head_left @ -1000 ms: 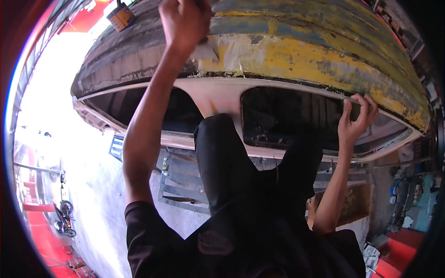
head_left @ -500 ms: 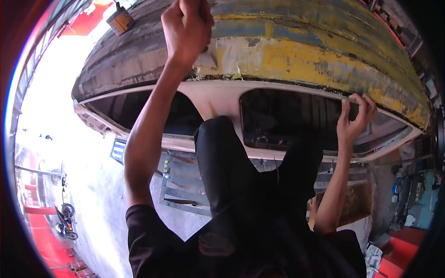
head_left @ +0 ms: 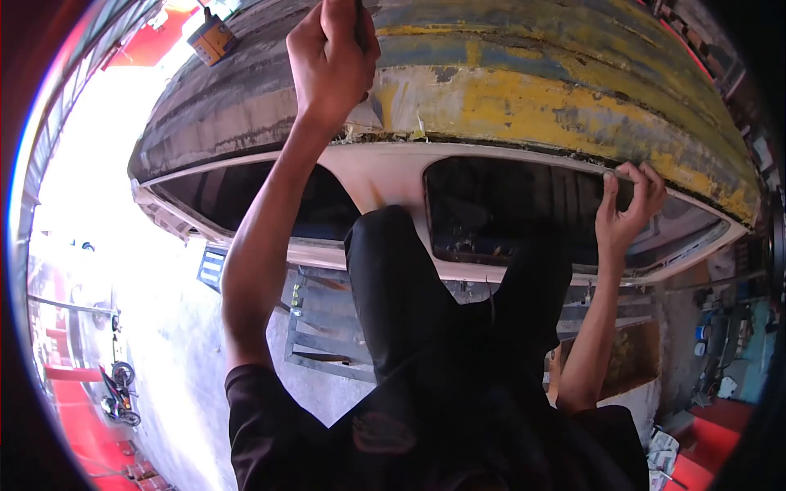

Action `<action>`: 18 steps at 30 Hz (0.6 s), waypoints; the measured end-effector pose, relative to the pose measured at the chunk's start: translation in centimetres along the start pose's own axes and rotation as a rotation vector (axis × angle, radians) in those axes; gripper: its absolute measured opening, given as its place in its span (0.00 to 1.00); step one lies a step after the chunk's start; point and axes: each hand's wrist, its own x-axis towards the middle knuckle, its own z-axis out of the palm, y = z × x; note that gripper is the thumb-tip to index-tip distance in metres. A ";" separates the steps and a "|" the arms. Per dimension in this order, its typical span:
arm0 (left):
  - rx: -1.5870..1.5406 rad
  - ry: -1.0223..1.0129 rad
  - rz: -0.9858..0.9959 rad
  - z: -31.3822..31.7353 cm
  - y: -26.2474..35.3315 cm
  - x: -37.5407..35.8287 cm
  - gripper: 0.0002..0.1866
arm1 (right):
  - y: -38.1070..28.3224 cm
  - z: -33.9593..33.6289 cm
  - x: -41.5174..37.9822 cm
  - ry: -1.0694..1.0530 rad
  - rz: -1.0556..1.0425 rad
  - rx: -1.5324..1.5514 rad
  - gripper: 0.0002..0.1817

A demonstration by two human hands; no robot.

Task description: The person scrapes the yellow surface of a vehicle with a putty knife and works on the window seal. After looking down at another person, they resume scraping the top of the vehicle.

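My left hand (head_left: pixel 332 61) is closed over the vehicle's roof, around what looks like a scraper. A dark handle end shows above the fist, and a flat grey blade (head_left: pixel 373 113) shows beside the wrist, near the roof's edge. Most of the tool is hidden by the hand. The roof (head_left: pixel 508 98) has worn yellow, blue and grey paint in rough patches. At the right, my right hand (head_left: pixel 632 196) has its fingers hooked over the upper window frame (head_left: pixel 565 160), with the thumb against its near side.
A blue and yellow can (head_left: pixel 212 39) stands on the roof at the far left. Two dark window openings (head_left: pixel 508 204) lie below the roof edge, my knees in front of them. Beneath me is a slatted dark platform (head_left: pixel 327 335). A motorcycle (head_left: pixel 121 393) stands at lower left.
My left hand has shifted slightly toward me, and more of the dark handle end shows. My right hand stays on the window frame.
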 end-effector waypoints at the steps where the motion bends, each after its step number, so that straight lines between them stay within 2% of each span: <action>1: -0.008 -0.033 0.079 0.2 -0.5 -0.1 0.33 | 0.0 0.1 0.0 0.008 -0.004 -0.007 0.12; 4: -0.109 0.103 -0.067 -1.5 1.5 1.6 0.33 | 0.0 0.0 -0.3 -0.009 0.007 -0.002 0.12; 5: 0.017 0.097 -0.174 -0.9 2.1 0.5 0.33 | 0.0 0.0 -0.2 -0.010 0.016 -0.001 0.12; 8: -0.032 -0.040 0.037 -0.8 -0.7 0.3 0.32 | 0.0 0.1 -0.2 -0.002 0.001 -0.011 0.11; 9: 0.059 0.074 0.003 -0.9 0.7 0.6 0.32 | 0.1 0.0 -0.2 -0.002 0.006 -0.001 0.11; 12: -0.086 0.098 -0.127 -1.6 0.2 0.9 0.32 | 0.1 0.0 -0.4 -0.014 0.016 0.015 0.11; 16: -0.019 -0.035 -0.074 -1.3 1.4 0.2 0.31 | 0.0 0.0 -0.2 0.001 0.004 0.000 0.11; 17: -0.083 0.128 -0.048 -1.2 1.0 1.3 0.31 | -0.1 0.1 -0.2 0.010 0.005 0.004 0.11; 18: -0.103 0.093 -0.089 -1.4 0.3 1.0 0.31 | -0.1 0.2 -0.3 0.003 0.006 0.008 0.11</action>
